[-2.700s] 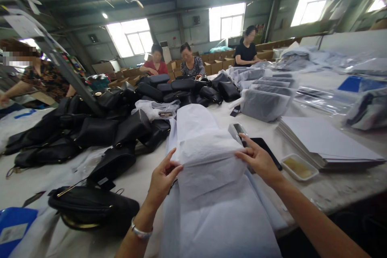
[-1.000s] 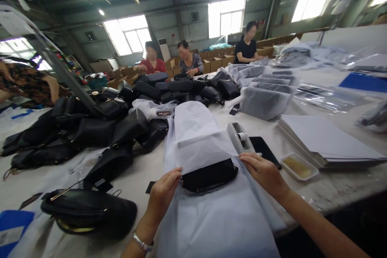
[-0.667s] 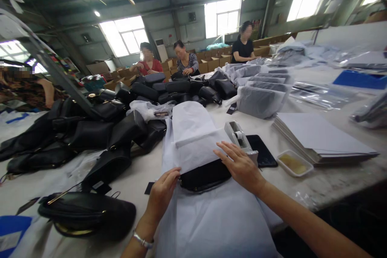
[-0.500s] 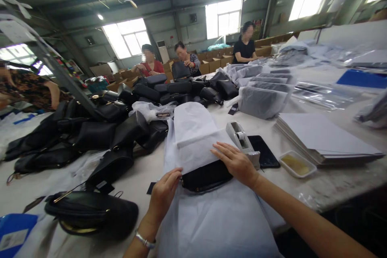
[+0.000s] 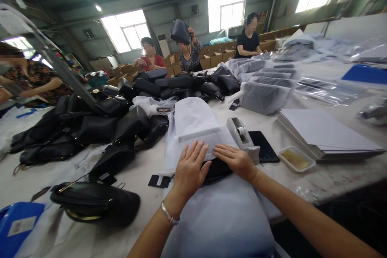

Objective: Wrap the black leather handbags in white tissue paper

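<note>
My left hand (image 5: 192, 166) lies flat with spread fingers on a white translucent sheet or bag (image 5: 196, 119). Beside it on the right, my right hand (image 5: 236, 160) rests on the same white material, its fingers stretched out. Under both hands a black bag (image 5: 218, 171) shows partly; the rest of it is covered. A black tag (image 5: 159, 181) sticks out left of my left hand. Below lies a stack of pale translucent bags (image 5: 223, 217). Just beyond my right hand stands a grey tape dispenser (image 5: 242, 135).
Black bags (image 5: 96, 129) are heaped at left, with one (image 5: 96, 205) nearer. A phone (image 5: 263, 147), a plastic tray (image 5: 296, 159) and stacked white boards (image 5: 326, 133) lie at right. Wrapped bags (image 5: 264, 96) stand behind. Several people work around the table; one raises a black bag (image 5: 180, 31).
My left hand has moved from the black bag's left edge onto the white material and flattened. My right hand has barely moved. A person across the table has lifted a black bag higher.
</note>
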`<state>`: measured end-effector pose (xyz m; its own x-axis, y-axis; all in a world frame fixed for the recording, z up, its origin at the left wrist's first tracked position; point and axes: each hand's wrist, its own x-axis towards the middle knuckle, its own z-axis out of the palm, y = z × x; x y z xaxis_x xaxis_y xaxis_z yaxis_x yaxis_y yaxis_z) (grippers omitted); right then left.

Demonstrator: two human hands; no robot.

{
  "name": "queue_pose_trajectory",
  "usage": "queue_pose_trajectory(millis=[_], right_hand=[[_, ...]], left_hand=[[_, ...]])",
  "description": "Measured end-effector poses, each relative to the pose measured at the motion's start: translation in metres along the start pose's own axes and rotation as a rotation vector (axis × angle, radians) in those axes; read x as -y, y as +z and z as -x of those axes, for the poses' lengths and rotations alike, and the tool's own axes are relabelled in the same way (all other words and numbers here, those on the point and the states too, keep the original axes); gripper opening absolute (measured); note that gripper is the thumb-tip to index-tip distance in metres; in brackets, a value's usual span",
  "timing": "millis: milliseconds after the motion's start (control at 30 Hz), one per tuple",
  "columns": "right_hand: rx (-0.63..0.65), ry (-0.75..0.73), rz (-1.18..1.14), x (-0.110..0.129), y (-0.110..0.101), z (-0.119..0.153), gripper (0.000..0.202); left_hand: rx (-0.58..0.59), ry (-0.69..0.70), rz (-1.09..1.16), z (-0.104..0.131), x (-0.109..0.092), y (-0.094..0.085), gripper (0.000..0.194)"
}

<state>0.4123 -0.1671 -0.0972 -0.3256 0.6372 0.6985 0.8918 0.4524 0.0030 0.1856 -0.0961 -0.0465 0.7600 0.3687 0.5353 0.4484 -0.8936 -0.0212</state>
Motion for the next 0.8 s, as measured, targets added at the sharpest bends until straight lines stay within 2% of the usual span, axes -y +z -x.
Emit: queue_pose_trajectory(millis=[100, 167, 300, 433, 500, 600, 667, 800], right_hand=[[0.037, 0.035, -0.042, 0.003, -0.005, 0.006, 0.037], [0.071, 0.108, -0.112, 0.009, -0.015, 0.015, 0.034], [0.193, 0.281, -0.350, 0.033, -0.054, 0.042, 0.033], [0.412, 0.270, -0.512, 0.070, -0.083, 0.068, 0.060], [0.479, 0.212, -0.498, 0.086, -0.083, 0.077, 0.060], [0.478, 0.151, -0.411, 0.101, -0.071, 0.085, 0.038], [0.458, 0.140, -0.379, 0.104, -0.063, 0.087, 0.027], [0.433, 0.139, -0.386, 0.104, -0.060, 0.084, 0.021]], left_hand=[[0.170, -0.022, -0.006, 0.000, -0.006, 0.024, 0.058], [0.228, -0.024, -0.017, 0.009, -0.008, 0.033, 0.061], [0.277, 0.003, -0.016, 0.027, -0.008, 0.033, 0.060], [0.290, 0.023, 0.004, 0.034, -0.007, 0.030, 0.059], [0.285, 0.024, 0.015, 0.034, -0.008, 0.030, 0.059], [0.269, 0.027, 0.032, 0.034, -0.008, 0.029, 0.058], [0.261, 0.027, 0.043, 0.033, -0.009, 0.028, 0.056], [0.254, 0.024, 0.064, 0.033, -0.009, 0.026, 0.054]])
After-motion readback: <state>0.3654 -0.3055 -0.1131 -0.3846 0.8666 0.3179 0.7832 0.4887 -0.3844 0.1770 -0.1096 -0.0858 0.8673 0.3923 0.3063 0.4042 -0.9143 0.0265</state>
